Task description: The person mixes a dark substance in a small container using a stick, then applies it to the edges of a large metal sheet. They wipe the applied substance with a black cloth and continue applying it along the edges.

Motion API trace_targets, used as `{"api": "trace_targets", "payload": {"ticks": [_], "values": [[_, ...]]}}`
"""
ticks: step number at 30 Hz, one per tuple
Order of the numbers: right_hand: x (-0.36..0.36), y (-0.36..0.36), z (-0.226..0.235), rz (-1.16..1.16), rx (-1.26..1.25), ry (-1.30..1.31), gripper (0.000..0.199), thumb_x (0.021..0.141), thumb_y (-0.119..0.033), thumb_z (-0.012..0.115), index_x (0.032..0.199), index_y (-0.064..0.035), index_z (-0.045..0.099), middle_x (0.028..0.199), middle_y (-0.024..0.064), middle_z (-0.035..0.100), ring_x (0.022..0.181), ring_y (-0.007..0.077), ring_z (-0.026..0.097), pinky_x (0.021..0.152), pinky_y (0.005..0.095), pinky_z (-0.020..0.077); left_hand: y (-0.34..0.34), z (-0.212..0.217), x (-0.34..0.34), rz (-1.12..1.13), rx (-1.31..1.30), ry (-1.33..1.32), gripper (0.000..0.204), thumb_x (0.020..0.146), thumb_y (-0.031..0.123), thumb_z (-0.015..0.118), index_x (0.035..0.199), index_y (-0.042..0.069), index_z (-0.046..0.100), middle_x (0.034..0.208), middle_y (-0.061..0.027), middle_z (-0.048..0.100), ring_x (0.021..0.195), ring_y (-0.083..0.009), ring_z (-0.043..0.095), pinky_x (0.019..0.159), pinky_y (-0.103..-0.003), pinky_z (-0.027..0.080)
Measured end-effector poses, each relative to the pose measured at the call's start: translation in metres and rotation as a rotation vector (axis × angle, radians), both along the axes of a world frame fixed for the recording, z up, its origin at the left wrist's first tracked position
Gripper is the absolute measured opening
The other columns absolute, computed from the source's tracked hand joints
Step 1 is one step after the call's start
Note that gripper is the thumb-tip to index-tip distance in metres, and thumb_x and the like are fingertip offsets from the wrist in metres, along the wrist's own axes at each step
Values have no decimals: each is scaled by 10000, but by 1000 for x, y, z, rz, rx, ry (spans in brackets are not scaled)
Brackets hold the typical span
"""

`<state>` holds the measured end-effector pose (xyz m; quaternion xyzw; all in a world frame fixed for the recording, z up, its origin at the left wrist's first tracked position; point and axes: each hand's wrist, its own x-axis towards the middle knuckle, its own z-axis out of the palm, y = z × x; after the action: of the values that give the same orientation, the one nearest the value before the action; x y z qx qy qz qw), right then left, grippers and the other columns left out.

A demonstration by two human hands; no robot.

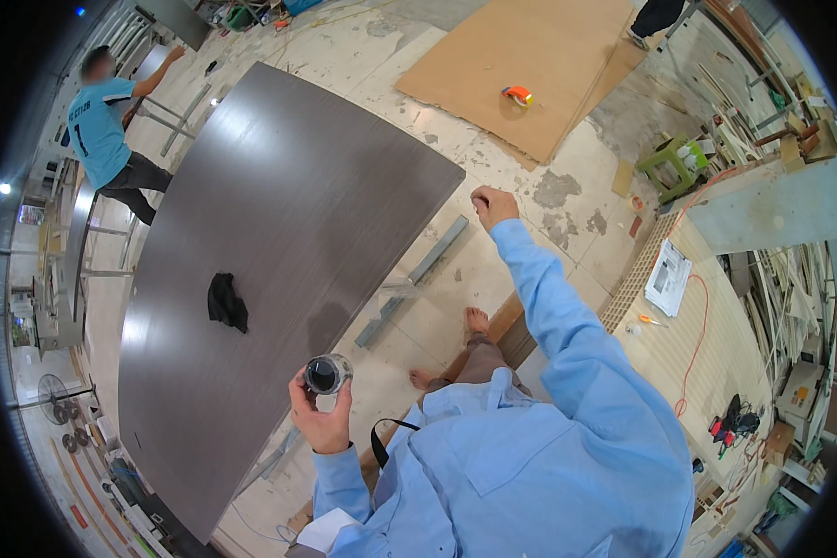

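Workshop: tiled floor (493,279), patchy and dusty, with a big dark panel (279,279) lying flat on metal rails (417,279).
Left hand (323,414): clamped round a small can (328,374), held upright near the chest with its top toward the face — likely for a look at it.
Right hand (493,205): closed into a loose fist, arm stretched out above the floor beyond the panel's corner; I cannot tell whether it holds anything.
Cloth (226,302): black, crumpled on the panel.
Far side: a person (112,139) leaning at a frame.
Hidden: the can's contents — too small to make out.
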<state>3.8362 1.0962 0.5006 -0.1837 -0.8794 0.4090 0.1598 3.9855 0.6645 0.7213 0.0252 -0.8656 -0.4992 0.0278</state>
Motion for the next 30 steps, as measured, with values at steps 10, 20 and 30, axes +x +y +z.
{"api": "trace_targets", "payload": {"ticks": [10,20,30], "values": [[3,-4,3,178,50,59,108,910,-75,693,992,-74,764,884,145,761,812,318,742,768,405,590,-2,-2,3,14,20,-2,580,795,75,887,1285,2,584,1194,-113,677,1103,-196,673,1017,-344,524],[7,-9,12,189,104,60,80,883,-122,718,948,-95,756,910,157,730,878,383,710,807,462,570,-4,-3,6,32,53,7,591,788,73,887,1291,1,584,1190,-114,675,1111,-194,673,1017,-338,526],[23,-43,7,365,54,34,80,887,-92,729,954,-60,758,929,154,748,860,342,723,802,412,578,-5,-2,7,43,21,18,587,789,65,886,1289,0,586,1193,-112,680,1103,-192,674,1016,-340,527]]}}
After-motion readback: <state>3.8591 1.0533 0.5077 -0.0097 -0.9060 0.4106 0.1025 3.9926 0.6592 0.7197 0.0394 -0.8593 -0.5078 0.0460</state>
